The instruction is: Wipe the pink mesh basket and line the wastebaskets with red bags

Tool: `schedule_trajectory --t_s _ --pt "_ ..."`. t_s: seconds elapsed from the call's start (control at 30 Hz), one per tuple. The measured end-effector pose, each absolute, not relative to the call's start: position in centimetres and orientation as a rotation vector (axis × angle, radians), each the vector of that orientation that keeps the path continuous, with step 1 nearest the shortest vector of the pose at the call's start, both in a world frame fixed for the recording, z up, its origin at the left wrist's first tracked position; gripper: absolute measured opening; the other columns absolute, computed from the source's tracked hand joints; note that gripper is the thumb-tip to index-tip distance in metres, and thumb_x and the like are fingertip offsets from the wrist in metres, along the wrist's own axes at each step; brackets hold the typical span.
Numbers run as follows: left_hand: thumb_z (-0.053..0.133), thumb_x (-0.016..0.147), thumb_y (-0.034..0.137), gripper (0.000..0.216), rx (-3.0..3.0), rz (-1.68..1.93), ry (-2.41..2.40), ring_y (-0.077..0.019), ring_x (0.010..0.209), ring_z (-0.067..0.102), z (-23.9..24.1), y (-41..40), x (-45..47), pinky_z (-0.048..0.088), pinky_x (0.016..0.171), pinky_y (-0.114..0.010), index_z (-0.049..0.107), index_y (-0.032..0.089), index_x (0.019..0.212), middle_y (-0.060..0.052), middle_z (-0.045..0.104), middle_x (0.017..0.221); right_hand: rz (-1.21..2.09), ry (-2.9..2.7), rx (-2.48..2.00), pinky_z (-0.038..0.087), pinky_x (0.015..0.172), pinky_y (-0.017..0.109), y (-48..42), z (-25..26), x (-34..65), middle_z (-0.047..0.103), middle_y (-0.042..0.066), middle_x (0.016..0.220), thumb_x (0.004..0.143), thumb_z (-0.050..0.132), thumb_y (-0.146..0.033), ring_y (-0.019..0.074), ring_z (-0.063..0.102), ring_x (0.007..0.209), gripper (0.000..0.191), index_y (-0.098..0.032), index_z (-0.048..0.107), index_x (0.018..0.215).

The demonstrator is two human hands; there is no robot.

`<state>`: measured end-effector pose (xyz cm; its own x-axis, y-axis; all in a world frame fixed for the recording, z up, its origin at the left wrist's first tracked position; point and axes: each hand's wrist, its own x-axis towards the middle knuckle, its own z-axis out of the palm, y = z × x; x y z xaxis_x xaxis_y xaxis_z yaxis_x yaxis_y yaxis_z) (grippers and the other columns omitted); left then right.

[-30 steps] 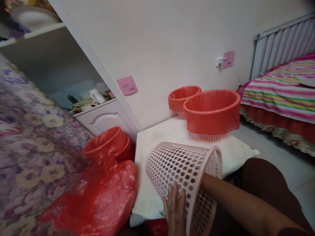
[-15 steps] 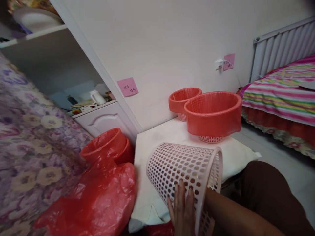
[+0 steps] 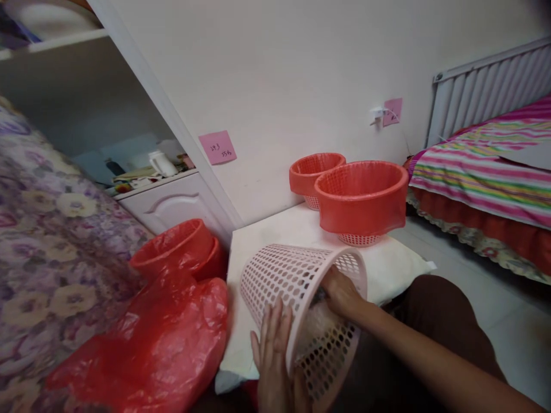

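Note:
A pale pink perforated plastic wastebasket [image 3: 279, 275] lies tilted on its side, its open mouth facing right towards me. My left hand [image 3: 275, 350] holds it near the rim, fingers laid along the outer wall and the thumb at the rim's edge. Inside the mouth is my right hand [image 3: 342, 292], its fingertips hidden by the wall and by shade. Below that wrist, something clear and crumpled, like thin plastic [image 3: 321, 324], shows in the basket; whether my right hand grips it I cannot make out.
Behind stand two baskets lined with red bags, a large one [image 3: 361, 201] and a smaller one [image 3: 316, 175], on a white padded surface [image 3: 267, 232]. Red plastic bags [image 3: 163, 338] and red-lined baskets [image 3: 176, 246] are at left, beside a floral curtain [image 3: 73, 287]. A bed [image 3: 486, 178] is at right.
My right hand has drawn partly back towards the basket's mouth. The mouth has turned more towards me, and my left thumb now shows by the rim. The view has shifted slightly.

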<state>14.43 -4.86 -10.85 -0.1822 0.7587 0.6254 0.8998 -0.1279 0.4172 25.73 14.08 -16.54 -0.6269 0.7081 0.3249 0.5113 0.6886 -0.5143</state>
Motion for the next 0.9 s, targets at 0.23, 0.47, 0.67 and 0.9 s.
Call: schedule_trajectory --t_s 0.23,0.47,0.67,0.9 --pt "0.039 0.083 0.001 0.075 -1.856 -1.193 -1.991 -0.0194 0.145 0.032 -8.8 -3.8 12.9 0.029 0.119 -0.050 0.028 0.035 0.149 -0.005 0.041 0.154 0.573 -2.308 -1.041 0.041 0.096 0.045 13.0 -20.2 29.3 0.054 0.016 0.131 0.076 0.048 -0.003 0.0308 0.044 0.112 0.060 -0.011 0.051 0.135" --pt "0.040 0.076 -0.006 0.082 -1.852 -1.190 -1.984 -0.0169 0.145 0.033 -8.2 -2.4 13.0 0.028 0.120 -0.047 0.032 0.032 0.148 -0.004 0.043 0.153 0.952 -2.434 -0.715 0.050 0.078 0.024 5.5 -21.5 25.1 0.069 0.002 0.098 0.073 0.073 -0.027 0.0188 0.063 0.088 0.026 -0.022 0.068 0.098" --pt "0.040 0.079 -0.004 0.077 -1.890 -1.180 -1.984 -0.0166 0.144 0.034 -8.4 -2.7 12.5 0.029 0.120 -0.047 0.034 0.032 0.146 -0.004 0.044 0.152 0.848 -2.402 -0.873 0.047 0.089 0.038 9.2 -21.5 27.2 0.067 0.012 0.109 0.075 0.058 -0.008 0.0286 0.058 0.103 0.037 -0.015 0.067 0.111" --pt "0.040 0.077 -0.003 0.079 -1.903 -1.217 -2.020 -0.0190 0.145 0.032 -8.3 -2.9 12.3 0.028 0.119 -0.049 0.033 0.033 0.147 -0.003 0.041 0.154 0.562 -2.241 -1.129 0.041 0.092 0.042 13.9 -19.6 29.9 0.052 0.011 0.130 0.081 0.039 -0.001 0.0303 0.041 0.112 0.060 -0.022 0.050 0.137"
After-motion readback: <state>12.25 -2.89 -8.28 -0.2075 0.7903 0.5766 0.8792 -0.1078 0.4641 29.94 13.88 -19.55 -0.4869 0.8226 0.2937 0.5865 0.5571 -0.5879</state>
